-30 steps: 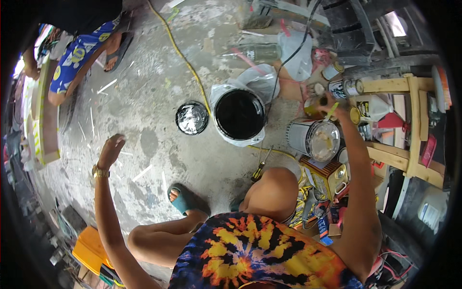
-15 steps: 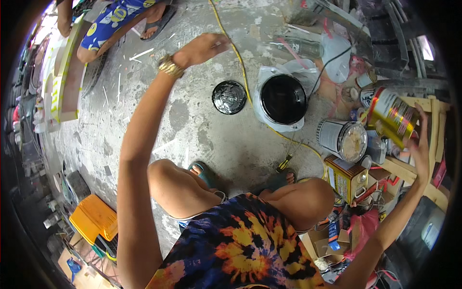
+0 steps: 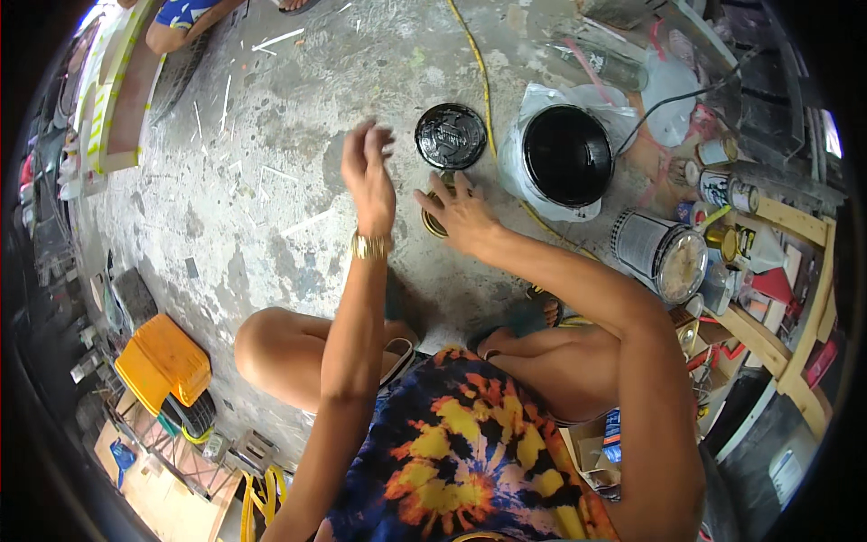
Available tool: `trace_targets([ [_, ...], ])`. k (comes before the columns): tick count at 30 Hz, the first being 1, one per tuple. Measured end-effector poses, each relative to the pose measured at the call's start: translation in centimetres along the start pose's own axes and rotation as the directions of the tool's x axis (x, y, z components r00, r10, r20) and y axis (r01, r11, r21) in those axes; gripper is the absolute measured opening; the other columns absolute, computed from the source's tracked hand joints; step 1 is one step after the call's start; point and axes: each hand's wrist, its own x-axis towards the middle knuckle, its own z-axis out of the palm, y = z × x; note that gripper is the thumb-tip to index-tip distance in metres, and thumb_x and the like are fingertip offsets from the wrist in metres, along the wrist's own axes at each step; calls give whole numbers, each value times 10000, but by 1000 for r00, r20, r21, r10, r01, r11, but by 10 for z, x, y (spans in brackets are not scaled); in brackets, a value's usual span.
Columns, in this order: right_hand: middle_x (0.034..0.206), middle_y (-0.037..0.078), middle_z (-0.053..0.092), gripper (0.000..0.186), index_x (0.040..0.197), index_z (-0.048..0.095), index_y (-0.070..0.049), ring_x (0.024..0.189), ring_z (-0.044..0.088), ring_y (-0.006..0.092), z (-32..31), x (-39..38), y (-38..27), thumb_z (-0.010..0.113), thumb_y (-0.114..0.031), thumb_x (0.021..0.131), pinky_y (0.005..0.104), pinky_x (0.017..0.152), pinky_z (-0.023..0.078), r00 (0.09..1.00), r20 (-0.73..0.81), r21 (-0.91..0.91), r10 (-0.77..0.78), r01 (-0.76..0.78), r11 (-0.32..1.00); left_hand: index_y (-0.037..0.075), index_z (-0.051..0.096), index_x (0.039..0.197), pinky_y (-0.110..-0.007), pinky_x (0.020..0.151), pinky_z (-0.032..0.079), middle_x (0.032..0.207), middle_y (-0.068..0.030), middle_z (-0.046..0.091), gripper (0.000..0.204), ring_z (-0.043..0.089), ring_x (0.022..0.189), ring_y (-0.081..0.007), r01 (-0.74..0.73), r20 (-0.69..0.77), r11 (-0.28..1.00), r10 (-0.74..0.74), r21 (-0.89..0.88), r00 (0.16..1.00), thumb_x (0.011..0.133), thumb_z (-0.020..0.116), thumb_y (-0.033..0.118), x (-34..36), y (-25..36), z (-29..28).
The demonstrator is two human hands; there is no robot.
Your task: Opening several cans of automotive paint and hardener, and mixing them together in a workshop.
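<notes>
1. One orange plastic piece [image 3: 163, 359] lies on the floor, far off to your left.
2. Your left hand [image 3: 370, 181], one of your two, is raised with fingers apart and slightly bent; it looks released, well apart from the can.
3. One can [image 3: 435, 227] with a gold rim stands on the concrete, directly below your right hand and mostly hidden by it.
4. One round lid [image 3: 450, 137], coated in glossy black, lies just beyond the can.
5. Your right hand [image 3: 464, 215] spreads its fingers over the can's top; I cannot tell whether they grasp the rim or merely rest there.
6. One bucket [image 3: 569, 155] of black liquid stands right of that hand.
7. One tub [image 3: 679, 262] with pale contents is farther right.
</notes>
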Motion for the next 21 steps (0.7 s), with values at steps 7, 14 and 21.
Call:
trace_targets([
  [7, 1085, 125, 616, 396, 1178, 553, -24, 970, 607, 200, -89, -160, 129, 515, -317, 915, 331, 825, 491, 962, -268, 936, 47, 249, 249, -5, 570, 949, -283, 743, 466, 887, -115, 580, 196, 584, 810, -187, 138, 476, 985, -171, 103, 863, 793, 464, -56, -166, 11, 10],
  [14, 1143, 88, 587, 354, 1129, 575, -36, 1051, 557, 176, 48, -162, 179, 429, -295, 936, 338, 861, 469, 364, -211, 923, 907, 379, 62, -42, 146, 1405, -410, 1096, 219, 1413, -249, 260, 856, 257, 1321, -384, -177, 485, 949, 29, 263, 874, 733, 668, 50, -143, -66, 125],
  [21, 1263, 79, 523, 479, 1243, 518, -16, 1177, 471, 189, 100, -80, 226, 437, -366, 927, 302, 1007, 326, 493, -160, 929, 855, 369, -38, -35, 108, 1411, -398, 1094, 242, 1415, -236, 248, 1162, 274, 1320, -361, -257, 466, 944, 136, 208, 874, 549, 853, 195, -100, -88, 148],
])
